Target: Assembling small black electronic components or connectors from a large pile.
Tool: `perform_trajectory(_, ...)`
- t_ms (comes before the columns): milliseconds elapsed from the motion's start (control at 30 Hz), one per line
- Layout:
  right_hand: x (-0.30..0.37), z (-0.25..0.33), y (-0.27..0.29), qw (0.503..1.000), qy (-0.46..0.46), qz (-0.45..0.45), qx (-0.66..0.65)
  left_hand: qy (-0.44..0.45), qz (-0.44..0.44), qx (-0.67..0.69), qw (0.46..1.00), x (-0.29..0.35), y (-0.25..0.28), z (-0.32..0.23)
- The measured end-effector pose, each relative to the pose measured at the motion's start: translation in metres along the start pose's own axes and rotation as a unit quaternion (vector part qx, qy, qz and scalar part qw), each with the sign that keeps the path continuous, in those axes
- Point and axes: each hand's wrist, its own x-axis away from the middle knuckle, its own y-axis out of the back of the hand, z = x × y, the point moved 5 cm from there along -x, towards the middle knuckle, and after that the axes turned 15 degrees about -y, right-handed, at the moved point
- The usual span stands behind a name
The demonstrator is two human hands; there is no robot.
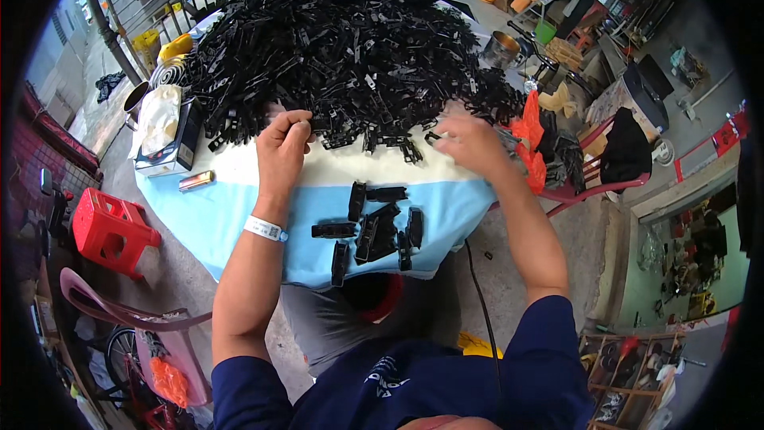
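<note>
A big heap of small black plastic pieces (342, 48), slim and clip-like, covers the far part of the table. My left hand (285, 139) is at the heap's near edge, its fingers curled and pressed together; whatever they hold is hidden. To the right, my right hand (471, 143) is bent over the same edge, slightly blurred. A small dark plastic piece (433, 137) shows at its fingertips. Between my forearms, nearer to me, several longer black assembled pieces (377, 232) lie in a loose cluster on the cloth (318, 191).
A box (169, 143) with a pale bag on top stands at the table's left, beside a battery-like cylinder (196, 181). A metal mug (500, 49) is at the far right. Red stool (115, 227) stands left; a chair with orange bags (528, 143) stands right. A black cable (477, 271) hangs down.
</note>
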Motion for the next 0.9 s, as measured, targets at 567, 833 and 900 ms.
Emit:
perform_trajectory(567, -0.029, 0.121, -0.067, 0.861, 0.072, 0.078, -0.497, 0.010, 0.142, 0.035, 0.989, 0.013, -0.023, 0.004)
perform_trajectory(833, -0.031, 0.114, -0.069, 0.874, 0.130, 0.016, -0.467, 0.016, 0.153, 0.031, 0.988, 0.010, -0.029, 0.002)
perform_trajectory(900, -0.032, 0.115, -0.069, 0.882, 0.151, 0.013, -0.447, 0.013, 0.146, 0.038, 0.988, 0.012, -0.027, 0.004)
